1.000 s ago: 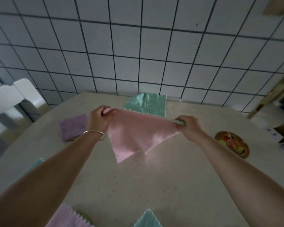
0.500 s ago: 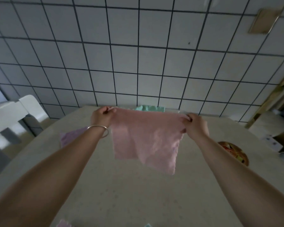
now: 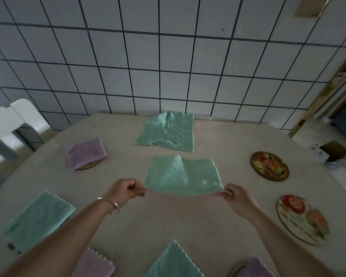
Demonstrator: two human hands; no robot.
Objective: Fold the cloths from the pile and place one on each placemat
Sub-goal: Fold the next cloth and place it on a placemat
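Note:
My left hand (image 3: pixel 126 191) and my right hand (image 3: pixel 236 198) each pinch a near corner of one cloth (image 3: pixel 182 176). It spreads away from me low over the table (image 3: pixel 168 220), green face up, with a pink edge showing between my hands and a ridge in its middle. Whether its far edge touches the table I cannot tell. A loose green cloth (image 3: pixel 168 132) lies at the back. Two round picture placemats (image 3: pixel 269 164) (image 3: pixel 302 218) on the right are bare. A folded purple cloth (image 3: pixel 86 152) sits on a round placemat at the left.
A folded green cloth (image 3: pixel 38 218) lies at the near left. Along the bottom edge are a purple cloth (image 3: pixel 94 264), a green cloth (image 3: pixel 174 262) and another purple cloth (image 3: pixel 254 268) on a placemat. A white chair (image 3: pixel 12 120) stands at the left, a tiled wall behind.
The cloth hung pink side toward me, held up by both hands. Now my hands are lower and nearer, and it lies spread out flat with the green side up.

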